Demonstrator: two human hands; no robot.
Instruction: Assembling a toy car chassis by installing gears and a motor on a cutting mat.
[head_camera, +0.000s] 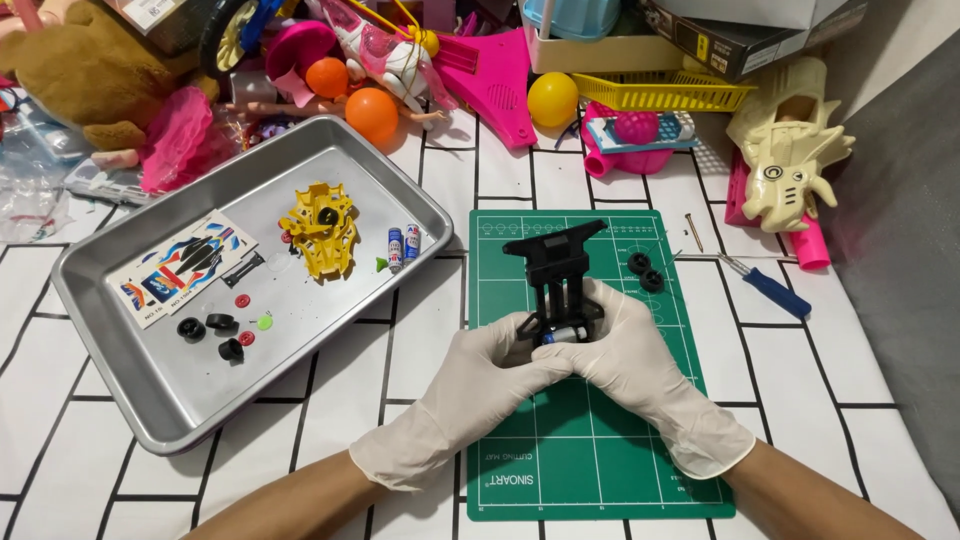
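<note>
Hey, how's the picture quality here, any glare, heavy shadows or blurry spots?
Head view: light is even and soft; the metal tray shows a dull sheen along its floor and rim, no harsh glare. Shadows are faint, only a light one under the left hand and right hand on the green cutting mat. The black toy chassis is sharp; no visible motion blur.

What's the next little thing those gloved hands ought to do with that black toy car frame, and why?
Probably press the small silver-and-blue cylinder fully down into the black frame. Both hands, left and right, pinch the frame's near end right around that cylinder, thumbs meeting on it, above the green mat. Whether it is already seated cannot be told.
</note>
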